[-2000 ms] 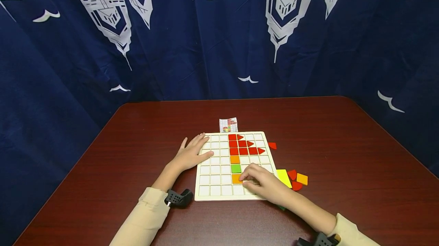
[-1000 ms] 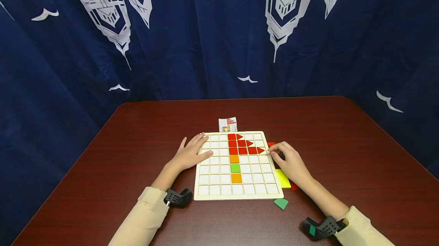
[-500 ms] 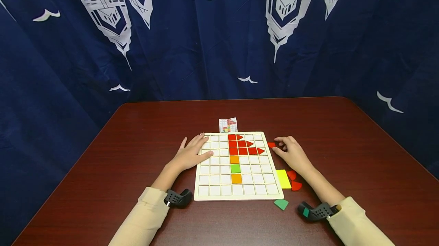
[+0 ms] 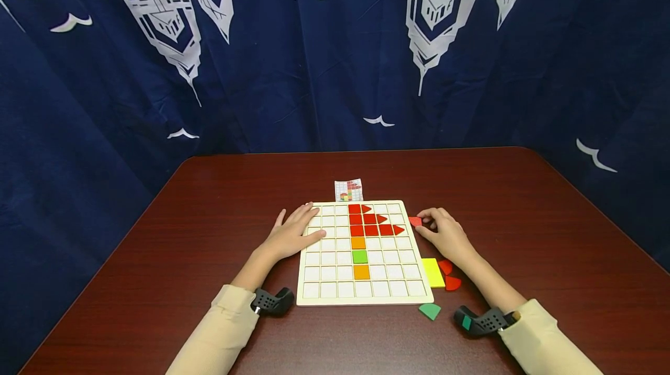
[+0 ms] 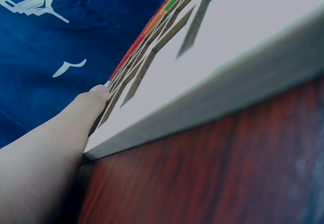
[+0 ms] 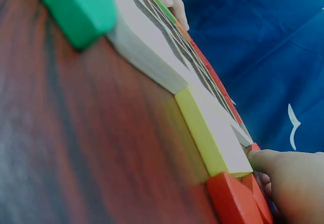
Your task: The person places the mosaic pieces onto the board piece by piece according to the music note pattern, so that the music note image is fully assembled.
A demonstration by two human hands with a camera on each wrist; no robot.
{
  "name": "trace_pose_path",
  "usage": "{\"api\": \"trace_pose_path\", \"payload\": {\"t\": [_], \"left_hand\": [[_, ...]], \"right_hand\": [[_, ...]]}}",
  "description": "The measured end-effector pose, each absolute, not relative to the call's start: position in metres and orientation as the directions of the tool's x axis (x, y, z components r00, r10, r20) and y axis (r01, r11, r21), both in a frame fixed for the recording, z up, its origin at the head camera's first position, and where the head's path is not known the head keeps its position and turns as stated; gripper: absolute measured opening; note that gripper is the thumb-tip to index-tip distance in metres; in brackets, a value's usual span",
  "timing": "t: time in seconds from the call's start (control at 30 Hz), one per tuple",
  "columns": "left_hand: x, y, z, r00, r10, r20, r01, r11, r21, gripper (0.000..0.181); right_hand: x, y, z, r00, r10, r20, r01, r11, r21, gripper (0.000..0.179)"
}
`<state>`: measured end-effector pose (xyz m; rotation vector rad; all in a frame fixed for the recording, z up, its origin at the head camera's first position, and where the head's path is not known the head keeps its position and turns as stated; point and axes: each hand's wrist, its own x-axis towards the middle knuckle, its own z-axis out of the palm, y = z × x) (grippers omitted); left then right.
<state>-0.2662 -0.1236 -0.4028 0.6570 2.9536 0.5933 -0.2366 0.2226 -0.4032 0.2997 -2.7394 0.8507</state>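
L hand (image 4: 291, 236) spread on grid bd (image 4: 328, 290) | R hand (image 4: 445, 235) pinches red pc (image 4: 414, 221) | printed card (image 4: 348, 190) behind bd

Card (image 4: 348, 190) behind brd (image 4: 328, 273), poss. touching

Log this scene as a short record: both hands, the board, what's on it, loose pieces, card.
Left hand: rests on the left edge of the board
Right hand: pinches a red piece beside the right edge
On board: three red rows ending in triangles; below, orange square, green square, orange square
Loose at right: yellow block, two red pieces
Near right corner: green piece
Card: beyond far edge, printed coloured pattern
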Motion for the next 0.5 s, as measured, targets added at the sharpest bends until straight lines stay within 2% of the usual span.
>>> {"api": "trace_pose_path", "payload": {"t": [0.23, 0.5], "left_hand": [[-0.2674, -0.1241, -0.4047, -0.908, 0.419, 0.030, 0.399, 0.837, 0.375, 0.069], [-0.2673, -0.1239, -0.4043, -0.906, 0.422, 0.030, 0.401, 0.834, 0.380, 0.069]], "right_hand": [[-0.2378, 0.2212, -0.4043, -0.951, -0.138, 0.275, -0.278, 0.769, -0.575, 0.022], [-0.2361, 0.2199, -0.4061, -0.924, -0.179, 0.338, -0.345, 0.773, -0.533, 0.016]]}}
